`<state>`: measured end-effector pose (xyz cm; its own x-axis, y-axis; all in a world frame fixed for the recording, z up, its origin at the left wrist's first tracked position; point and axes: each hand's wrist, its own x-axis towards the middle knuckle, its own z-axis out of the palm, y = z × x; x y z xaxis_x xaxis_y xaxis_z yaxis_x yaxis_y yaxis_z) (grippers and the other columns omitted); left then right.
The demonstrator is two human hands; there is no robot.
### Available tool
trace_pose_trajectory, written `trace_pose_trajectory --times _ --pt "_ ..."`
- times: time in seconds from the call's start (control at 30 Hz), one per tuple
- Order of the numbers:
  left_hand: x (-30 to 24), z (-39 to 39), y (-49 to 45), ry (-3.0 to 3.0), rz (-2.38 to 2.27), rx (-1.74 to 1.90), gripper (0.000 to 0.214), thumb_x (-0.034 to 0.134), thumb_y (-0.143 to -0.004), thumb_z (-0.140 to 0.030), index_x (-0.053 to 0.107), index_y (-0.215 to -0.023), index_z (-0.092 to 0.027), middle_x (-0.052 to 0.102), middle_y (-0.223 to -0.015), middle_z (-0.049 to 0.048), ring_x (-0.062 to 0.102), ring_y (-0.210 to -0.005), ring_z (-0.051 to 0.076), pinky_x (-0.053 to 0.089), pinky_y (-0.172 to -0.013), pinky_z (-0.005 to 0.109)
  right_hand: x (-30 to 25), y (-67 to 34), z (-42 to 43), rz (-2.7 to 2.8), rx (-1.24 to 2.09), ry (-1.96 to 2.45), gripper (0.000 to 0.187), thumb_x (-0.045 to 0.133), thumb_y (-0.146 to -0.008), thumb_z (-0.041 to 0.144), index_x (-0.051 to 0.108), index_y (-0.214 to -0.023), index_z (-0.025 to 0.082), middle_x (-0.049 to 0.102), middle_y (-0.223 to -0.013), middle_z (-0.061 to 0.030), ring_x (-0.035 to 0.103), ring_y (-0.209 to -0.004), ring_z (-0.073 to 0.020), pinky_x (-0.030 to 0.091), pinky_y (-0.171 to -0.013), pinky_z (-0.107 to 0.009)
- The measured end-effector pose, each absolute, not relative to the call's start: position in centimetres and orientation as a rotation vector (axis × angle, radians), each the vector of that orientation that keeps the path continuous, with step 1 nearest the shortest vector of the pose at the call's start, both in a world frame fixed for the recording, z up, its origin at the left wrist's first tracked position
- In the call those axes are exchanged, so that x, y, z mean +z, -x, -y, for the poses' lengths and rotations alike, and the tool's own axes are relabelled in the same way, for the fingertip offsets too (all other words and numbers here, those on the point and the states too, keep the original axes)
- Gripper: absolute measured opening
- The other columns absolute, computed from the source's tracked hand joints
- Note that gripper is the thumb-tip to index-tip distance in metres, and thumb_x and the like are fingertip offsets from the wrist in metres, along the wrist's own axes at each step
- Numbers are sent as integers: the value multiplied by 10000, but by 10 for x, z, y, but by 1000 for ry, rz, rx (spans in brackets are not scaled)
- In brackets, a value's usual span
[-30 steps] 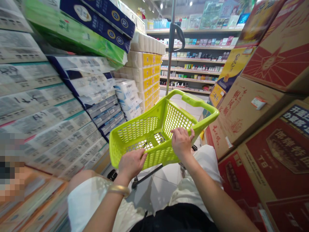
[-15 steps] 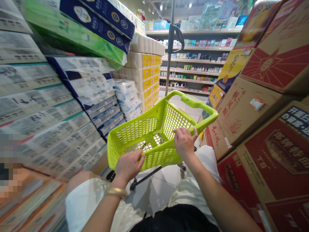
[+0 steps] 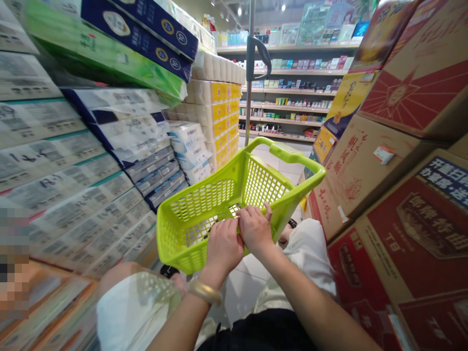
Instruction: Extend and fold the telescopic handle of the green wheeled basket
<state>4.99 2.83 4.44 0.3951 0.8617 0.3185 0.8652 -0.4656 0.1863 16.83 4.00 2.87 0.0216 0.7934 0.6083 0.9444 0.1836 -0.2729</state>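
Observation:
A lime-green plastic shopping basket (image 3: 204, 195) with slotted sides stands tilted in front of my knees, nothing lying inside it. My left hand (image 3: 224, 243) curls its fingers over the middle of the near rim. Right beside it, touching or nearly so, my right hand (image 3: 255, 228) is closed over the same rim, one finger slightly raised. The basket's thick handle (image 3: 292, 156) reaches over its far right end. Behind that end rises a metal pole with a dark loop grip (image 3: 261, 58). Both palms hide part of the near wall.
Stacked tissue packs (image 3: 66, 165) wall in the left side, with green and blue packs jutting out above. Cardboard cartons (image 3: 380, 161) are piled close on the right. Shelves of small goods (image 3: 292, 92) stand at the far end of the tiled aisle.
My left hand has slid right along the near rim and my right hand has moved left and nearer, so they now meet. The basket has shifted slightly left and nearer.

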Motion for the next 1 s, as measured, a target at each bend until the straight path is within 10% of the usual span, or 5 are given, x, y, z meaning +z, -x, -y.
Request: trace_pose_trajectory --times 1.0 --pt "18 -25 -34 2568 1439 -635 330 493 -817 -207 552 -1141 -195 643 -908 63 589 -866 219 421 -766 344 47 -215 -33 1741 -397 1642 176 504 -911 138 655 -908 227 671 -897 -29 548 -918 -201 214 -1020 -373"
